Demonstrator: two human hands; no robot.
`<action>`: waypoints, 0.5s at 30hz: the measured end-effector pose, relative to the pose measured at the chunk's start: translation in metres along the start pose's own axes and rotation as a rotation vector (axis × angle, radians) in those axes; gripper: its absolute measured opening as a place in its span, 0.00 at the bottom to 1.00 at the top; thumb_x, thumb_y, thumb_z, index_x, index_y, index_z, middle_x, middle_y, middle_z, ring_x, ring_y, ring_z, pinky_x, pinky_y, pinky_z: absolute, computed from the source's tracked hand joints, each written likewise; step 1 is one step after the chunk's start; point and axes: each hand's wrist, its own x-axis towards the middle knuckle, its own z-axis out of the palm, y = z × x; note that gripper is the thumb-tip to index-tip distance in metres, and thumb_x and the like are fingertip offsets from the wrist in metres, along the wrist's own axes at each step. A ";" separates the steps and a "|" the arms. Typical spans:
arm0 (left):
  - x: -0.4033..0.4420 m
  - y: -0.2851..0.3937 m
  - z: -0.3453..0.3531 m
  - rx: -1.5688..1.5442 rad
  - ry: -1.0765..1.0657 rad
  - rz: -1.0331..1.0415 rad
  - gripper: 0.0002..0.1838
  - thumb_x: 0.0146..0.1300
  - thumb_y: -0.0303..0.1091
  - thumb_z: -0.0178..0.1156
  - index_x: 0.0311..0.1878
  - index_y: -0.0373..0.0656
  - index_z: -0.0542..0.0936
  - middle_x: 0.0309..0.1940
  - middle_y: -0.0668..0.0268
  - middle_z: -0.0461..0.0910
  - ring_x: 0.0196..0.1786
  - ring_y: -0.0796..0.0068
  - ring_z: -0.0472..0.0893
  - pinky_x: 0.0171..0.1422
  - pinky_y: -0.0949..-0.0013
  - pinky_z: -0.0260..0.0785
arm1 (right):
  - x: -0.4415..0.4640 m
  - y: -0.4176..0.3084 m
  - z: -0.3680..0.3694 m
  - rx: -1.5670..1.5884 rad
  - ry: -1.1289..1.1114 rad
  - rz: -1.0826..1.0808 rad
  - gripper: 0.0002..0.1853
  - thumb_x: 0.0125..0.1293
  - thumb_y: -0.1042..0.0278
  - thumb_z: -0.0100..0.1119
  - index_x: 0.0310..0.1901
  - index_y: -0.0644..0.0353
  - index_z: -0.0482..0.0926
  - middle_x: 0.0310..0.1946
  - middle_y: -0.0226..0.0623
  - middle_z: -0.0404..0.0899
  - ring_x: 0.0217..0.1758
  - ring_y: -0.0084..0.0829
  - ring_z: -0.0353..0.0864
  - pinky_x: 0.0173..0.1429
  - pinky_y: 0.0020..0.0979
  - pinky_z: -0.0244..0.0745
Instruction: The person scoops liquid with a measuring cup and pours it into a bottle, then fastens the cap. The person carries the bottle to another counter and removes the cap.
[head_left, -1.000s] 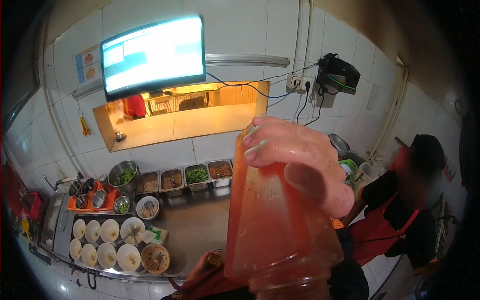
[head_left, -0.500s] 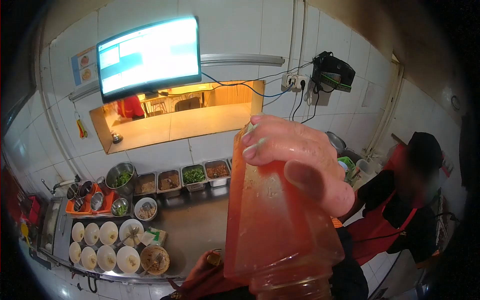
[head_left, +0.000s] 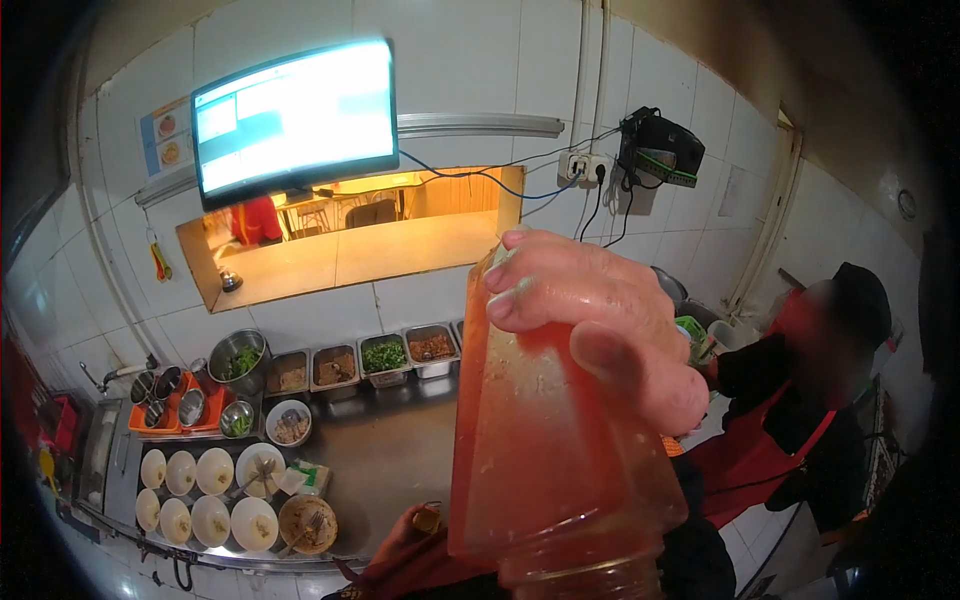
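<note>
Close to the camera, my right hand is wrapped round the base end of a see-through jar. The jar is upside down, with its ridged neck at the bottom edge of the view. Its walls look reddish and cloudy; I cannot tell how much is inside. Lower down and farther left, my left hand is closed round a small yellowish-brown thing, possibly a cap. Part of that hand and its forearm are hidden behind the jar or in shadow.
A steel counter holds two rows of white bowls, a brown-smeared bowl with utensils, and metal trays of chopped food. A steel pot stands at the back left. A co-worker in a red apron stands at right.
The view has shifted very slightly. My right hand keeps the same hold on the jar, and my left hand stays low beside it. The co-worker at right has moved a little.
</note>
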 end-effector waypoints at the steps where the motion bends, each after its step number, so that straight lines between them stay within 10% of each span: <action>1: -0.001 0.000 0.000 0.001 0.001 0.003 0.30 0.65 0.64 0.56 0.60 0.52 0.78 0.49 0.60 0.74 0.38 0.58 0.80 0.43 0.61 0.75 | 0.000 0.001 0.000 0.024 0.011 -0.006 0.15 0.50 0.87 0.66 0.41 0.73 0.74 0.34 0.50 0.79 0.26 0.38 0.79 0.27 0.35 0.79; 15: -0.004 0.002 0.009 0.020 -0.007 -0.005 0.29 0.66 0.61 0.54 0.59 0.49 0.77 0.48 0.61 0.76 0.40 0.60 0.80 0.45 0.62 0.74 | 0.004 -0.001 0.001 0.024 0.004 0.016 0.12 0.50 0.88 0.66 0.36 0.73 0.74 0.32 0.50 0.79 0.27 0.40 0.80 0.28 0.36 0.80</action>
